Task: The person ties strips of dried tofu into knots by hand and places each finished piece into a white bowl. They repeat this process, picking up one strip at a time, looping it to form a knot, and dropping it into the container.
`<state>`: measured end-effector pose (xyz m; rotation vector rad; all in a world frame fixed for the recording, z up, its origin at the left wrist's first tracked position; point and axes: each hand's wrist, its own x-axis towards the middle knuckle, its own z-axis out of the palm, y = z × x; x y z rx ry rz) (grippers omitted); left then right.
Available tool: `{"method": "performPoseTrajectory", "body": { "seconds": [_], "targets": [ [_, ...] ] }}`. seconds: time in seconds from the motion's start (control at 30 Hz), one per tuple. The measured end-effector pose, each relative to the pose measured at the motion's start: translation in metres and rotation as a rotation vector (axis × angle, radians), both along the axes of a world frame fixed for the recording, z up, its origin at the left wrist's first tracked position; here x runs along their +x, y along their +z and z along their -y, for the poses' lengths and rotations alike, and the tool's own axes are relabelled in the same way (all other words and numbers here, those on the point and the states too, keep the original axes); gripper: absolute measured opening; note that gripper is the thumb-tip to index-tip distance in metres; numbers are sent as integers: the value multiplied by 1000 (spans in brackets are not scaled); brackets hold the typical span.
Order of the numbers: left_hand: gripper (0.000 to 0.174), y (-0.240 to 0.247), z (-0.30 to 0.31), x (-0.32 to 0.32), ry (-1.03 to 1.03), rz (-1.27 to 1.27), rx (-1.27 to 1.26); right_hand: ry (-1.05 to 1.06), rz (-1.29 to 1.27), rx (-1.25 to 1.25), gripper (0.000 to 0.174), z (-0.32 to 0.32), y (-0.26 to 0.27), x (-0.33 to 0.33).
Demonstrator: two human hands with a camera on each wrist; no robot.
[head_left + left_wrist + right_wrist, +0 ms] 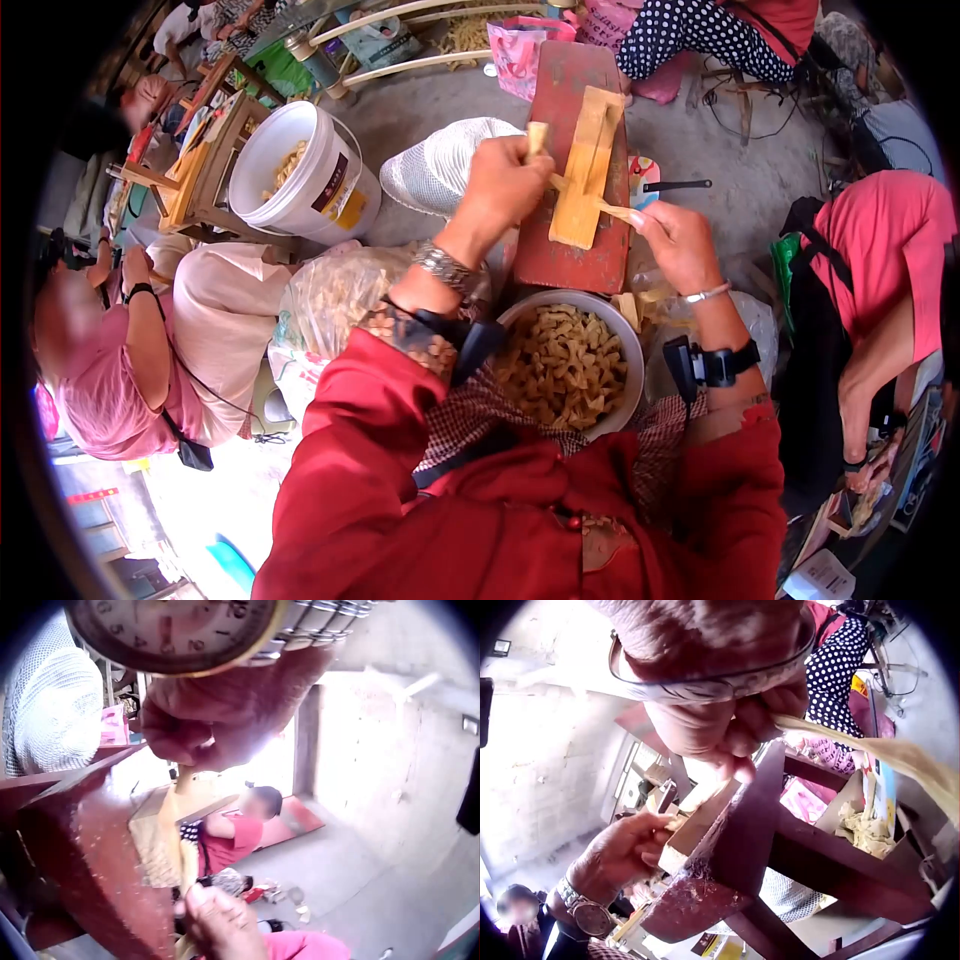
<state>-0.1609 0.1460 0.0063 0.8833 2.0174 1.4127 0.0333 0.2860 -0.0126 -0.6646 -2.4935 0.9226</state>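
Pale strip (614, 210) at wooden block (578, 212), upper centre of head view. Right hand (682, 245) pinches strip end; left hand (500, 185) curled on pale stub (539, 138). Strip probably light, pliable, tearable; best held near ends.

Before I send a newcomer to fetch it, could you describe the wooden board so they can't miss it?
Look for the long, worn red bench, just beyond the pale bowl of small yellowish pieces. The wooden board lies lengthwise on top of it. Unlike the red-painted surface beneath, it is bare, yellowish-brown wood, and clearly narrower than the bench.
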Motion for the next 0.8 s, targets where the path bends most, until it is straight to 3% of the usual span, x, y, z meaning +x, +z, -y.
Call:
{"method": "performPoseTrajectory", "body": {
  "seconds": [0.07,0.1,0.17,0.23,0.27,0.37,0.4,0.5,0.53,0.8],
  "targets": [
    [22,14,18,4,-47,62,-55,-31,-70,-113,22,-3,-11,18],
    [24,25,27,14,-135,96,-85,-30,-267,-133,21,-2,-11,21],
    [29,40,47,34,-307,163,-144,-137,-223,-368,23,6,13,31],
    [38,28,61,44,-441,41,-276,-163,-313,-425,26,12,20,34],
    [43,28,66,44,-468,-171,-353,-178,-362,-453,27,14,21,36],
    [45,38,59,56,-163,-587,-269,-189,-397,-482,29,15,18,39],
    [52,38,52,57,-83,-621,-274,-205,-396,-498,29,16,18,38],
    [59,26,28,65,13,-827,-305,-249,-412,-523,29,14,20,38],
    [67,22,21,68,7,-861,-343,-260,-428,-520,29,13,21,39],
    [59,4,13,91,6,-960,-382,-263,-447,-434,28,11,24,50]
  ]
}}
